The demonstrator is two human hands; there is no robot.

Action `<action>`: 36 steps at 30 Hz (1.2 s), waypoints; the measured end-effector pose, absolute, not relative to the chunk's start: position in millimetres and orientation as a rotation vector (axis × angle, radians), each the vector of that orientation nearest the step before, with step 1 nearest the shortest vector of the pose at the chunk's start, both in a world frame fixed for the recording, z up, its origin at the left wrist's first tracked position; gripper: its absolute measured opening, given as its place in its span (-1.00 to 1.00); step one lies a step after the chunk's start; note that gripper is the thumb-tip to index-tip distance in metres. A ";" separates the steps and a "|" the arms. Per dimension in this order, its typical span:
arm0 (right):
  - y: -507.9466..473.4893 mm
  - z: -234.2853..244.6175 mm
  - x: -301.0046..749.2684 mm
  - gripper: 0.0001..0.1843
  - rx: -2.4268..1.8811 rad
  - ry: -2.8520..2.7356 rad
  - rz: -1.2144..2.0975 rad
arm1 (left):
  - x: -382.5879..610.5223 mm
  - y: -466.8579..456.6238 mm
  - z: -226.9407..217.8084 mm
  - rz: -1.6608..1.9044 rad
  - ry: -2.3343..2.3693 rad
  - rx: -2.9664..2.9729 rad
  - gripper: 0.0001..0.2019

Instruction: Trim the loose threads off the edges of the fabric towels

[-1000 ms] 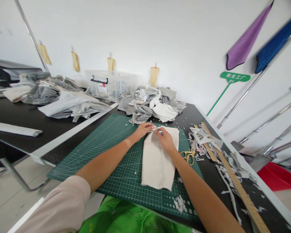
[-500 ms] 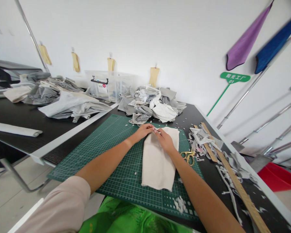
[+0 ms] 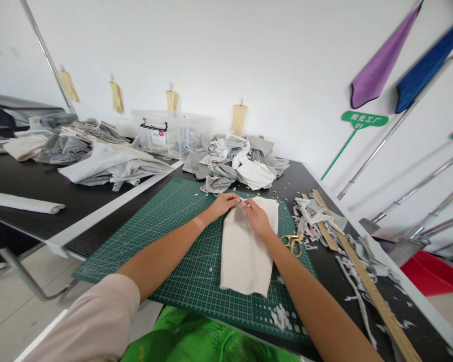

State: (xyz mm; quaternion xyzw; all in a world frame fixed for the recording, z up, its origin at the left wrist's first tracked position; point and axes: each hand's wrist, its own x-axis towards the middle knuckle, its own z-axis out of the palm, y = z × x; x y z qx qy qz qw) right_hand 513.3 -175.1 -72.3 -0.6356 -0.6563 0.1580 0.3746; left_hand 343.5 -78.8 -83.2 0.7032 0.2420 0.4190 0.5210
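Note:
A cream piece of cloth (image 3: 245, 261) lies lengthwise on the green cutting mat (image 3: 166, 241). At its far left corner my left hand (image 3: 226, 202) pinches the edge, fingers closed. My right hand (image 3: 257, 217) rests over the upper part of the cloth, its fingertips pinched at the same corner and meeting the left ones. The bit of fabric between the fingertips is mostly hidden. Gold-handled scissors (image 3: 295, 245) lie just right of the cloth, their blades partly by the scraps.
Behind the mat is a heap of grey and white cloths (image 3: 230, 161), with a clear plastic box (image 3: 173, 133) beside it. More cloths (image 3: 113, 163) lie left. Wooden rulers (image 3: 366, 276) and fabric scraps (image 3: 317, 213) line the right side. White clippings (image 3: 280, 318) sit near the front edge.
Both hands stay pinched at the cloth's far corner, with barely any shift of the fingers. The whole view has drifted very slightly.

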 end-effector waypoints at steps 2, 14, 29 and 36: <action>-175.0 -72.1 513.0 -0.50 -1.633 -1.681 0.400 | 344.2 -79.5 -82.7 1.014 0.581 1.671 -0.61; -178.7 -68.7 512.3 -0.53 -1.533 -1.656 0.468 | 349.3 -79.1 -88.1 1.032 0.594 1.604 -0.59; -180.0 -66.3 508.4 -0.53 -1.519 -1.628 0.444 | 353.6 -85.7 -83.3 1.084 0.607 1.530 -0.57; -181.9 -66.5 509.3 -0.54 -1.493 -1.667 0.442 | 354.4 -83.3 -88.5 1.090 0.608 1.573 -0.63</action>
